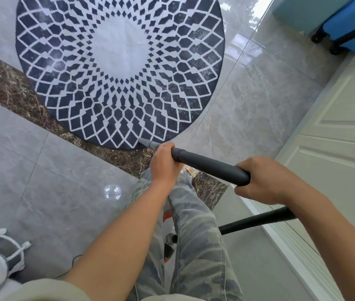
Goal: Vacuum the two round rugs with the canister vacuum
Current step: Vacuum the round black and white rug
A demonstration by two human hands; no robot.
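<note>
Dark grey vacuum wand [211,165] clenched by both, left grip [163,164] fwd & right grip [263,181] behind, its axis pointing ahead-left w/ tip at near edge of round navy-white diamond-pattern rug [120,68]; rest lies ahead.

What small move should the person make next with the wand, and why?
Probably push the nozzle forward onto the rug: left hand and right hand grip the wand, and the nozzle sits at the rug's near edge, with the rest lying ahead.
</note>
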